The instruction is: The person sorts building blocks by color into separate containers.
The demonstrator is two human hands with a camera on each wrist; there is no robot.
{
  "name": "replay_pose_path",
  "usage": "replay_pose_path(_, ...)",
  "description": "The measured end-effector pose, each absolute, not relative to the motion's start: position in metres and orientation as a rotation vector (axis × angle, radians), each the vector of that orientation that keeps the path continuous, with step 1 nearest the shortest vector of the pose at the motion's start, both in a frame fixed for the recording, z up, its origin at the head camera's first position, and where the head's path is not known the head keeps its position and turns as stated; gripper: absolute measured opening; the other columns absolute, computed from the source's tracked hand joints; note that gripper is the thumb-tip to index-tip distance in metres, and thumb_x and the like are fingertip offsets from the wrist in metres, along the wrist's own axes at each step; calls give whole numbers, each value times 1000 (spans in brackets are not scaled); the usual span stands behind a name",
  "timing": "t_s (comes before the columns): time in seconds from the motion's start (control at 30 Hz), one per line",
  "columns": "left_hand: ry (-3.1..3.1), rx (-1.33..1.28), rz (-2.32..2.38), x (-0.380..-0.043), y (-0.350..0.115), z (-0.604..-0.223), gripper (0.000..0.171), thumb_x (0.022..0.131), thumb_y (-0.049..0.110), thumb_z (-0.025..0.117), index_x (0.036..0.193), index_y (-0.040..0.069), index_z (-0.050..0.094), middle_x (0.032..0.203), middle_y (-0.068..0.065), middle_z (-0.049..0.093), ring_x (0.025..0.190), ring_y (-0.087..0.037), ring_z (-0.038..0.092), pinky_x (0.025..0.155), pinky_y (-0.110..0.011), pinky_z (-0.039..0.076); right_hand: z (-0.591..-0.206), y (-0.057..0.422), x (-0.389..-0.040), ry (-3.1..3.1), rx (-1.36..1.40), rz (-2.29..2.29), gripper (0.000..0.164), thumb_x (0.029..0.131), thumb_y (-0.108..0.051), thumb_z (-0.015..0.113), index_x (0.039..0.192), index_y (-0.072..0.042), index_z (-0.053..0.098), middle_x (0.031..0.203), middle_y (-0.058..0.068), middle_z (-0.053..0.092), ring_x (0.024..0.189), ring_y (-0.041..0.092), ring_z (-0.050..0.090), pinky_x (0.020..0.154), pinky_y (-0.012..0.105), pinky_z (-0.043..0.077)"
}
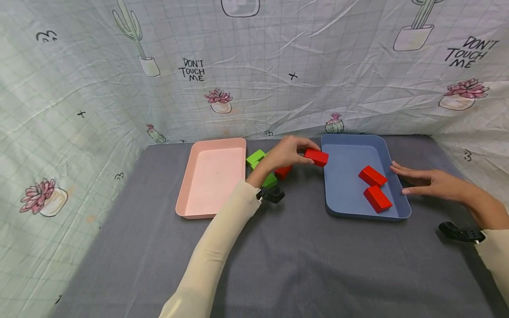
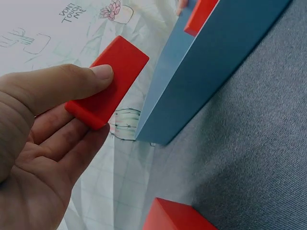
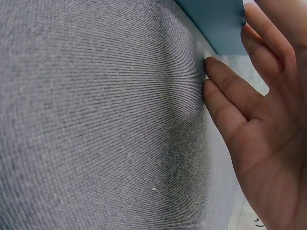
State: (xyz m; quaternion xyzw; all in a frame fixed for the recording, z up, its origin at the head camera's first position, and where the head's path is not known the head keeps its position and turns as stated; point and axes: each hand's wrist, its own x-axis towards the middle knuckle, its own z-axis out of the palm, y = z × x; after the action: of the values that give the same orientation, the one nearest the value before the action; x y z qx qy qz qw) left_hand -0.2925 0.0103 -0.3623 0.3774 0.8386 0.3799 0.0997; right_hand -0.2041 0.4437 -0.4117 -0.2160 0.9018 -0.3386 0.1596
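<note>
Between thumb and fingers, my left hand (image 1: pixel 292 151) pinches a red block (image 1: pixel 316 157) at the left rim of the blue tray (image 1: pixel 346 194). The left wrist view shows the thumb pressed on the broad face of this red block (image 2: pixel 112 79), with fingers beneath it. Two more red blocks, one (image 1: pixel 373 176) behind the other (image 1: pixel 377 199), lie inside the blue tray. My right hand (image 1: pixel 433 183) is at the tray's right wall, fingers extended. In the right wrist view, fingertips of the right hand (image 3: pixel 259 105) meet the tray wall (image 3: pixel 216 24) and the cloth.
Left of the blue tray, several green blocks (image 1: pixel 270 180) and a red block (image 1: pixel 283 172) lie on the grey cloth (image 1: pixel 302 256), partly hidden by my left forearm. A pink tray (image 1: pixel 210 176) stands farther left. A printed white curtain (image 1: pixel 258 88) hangs behind.
</note>
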Motion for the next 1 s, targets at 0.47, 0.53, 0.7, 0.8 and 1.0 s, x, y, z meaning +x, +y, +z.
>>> replay_pose_path(0.47, 2409, 1111, 1212, -282, 13, -358, 39, 88, 12, 82, 126, 11, 73, 118, -3, 74, 103, -8, 70, 92, -18, 52, -410, 444, -204, 2549, -573, -971, 71, 98, -16, 68, 160, -18, 35, 159, -29, 15, 124, -31, 17, 117, 20, 16)
replay_pose_path(0.53, 2401, 1122, 1224, -280, 14, -358, 39, 87, 12, 82, 125, 11, 74, 117, -3, 74, 102, -8, 71, 92, -21, 53, -410, 445, -204, 2537, -566, -974, 72, 98, -16, 68, 161, -18, 33, 159, -28, 14, 124, -31, 17, 123, 44, 13)
replay_pose_path(0.7, 2394, 1151, 1236, -278, 15, -358, 39, 86, 12, 83, 125, 11, 74, 116, -3, 75, 102, -7, 71, 94, -26, 55, -410, 446, -204, 2534, -569, -979, 72, 98, -15, 68, 160, -17, 33, 158, -31, 15, 124, -31, 17, 120, 63, 12)
replay_pose_path(0.8, 2390, 1156, 1248, -278, 16, -360, 39, 86, 11, 83, 124, 11, 74, 117, -4, 75, 102, -8, 71, 95, -30, 55, -410, 445, -204, 2533, -560, -986, 71, 97, -15, 68, 160, -18, 34, 157, -32, 15, 123, -32, 17, 120, 65, 12)
replay_pose_path(1.0, 2394, 1139, 1207, -278, 19, -360, 40, 87, 14, 83, 126, 12, 73, 120, -1, 74, 105, -6, 70, 98, -31, 54, -411, 445, -203, 2528, -564, -999, 71, 97, -14, 68, 160, -18, 35, 153, -38, 17, 124, -32, 17, 123, 48, 9)
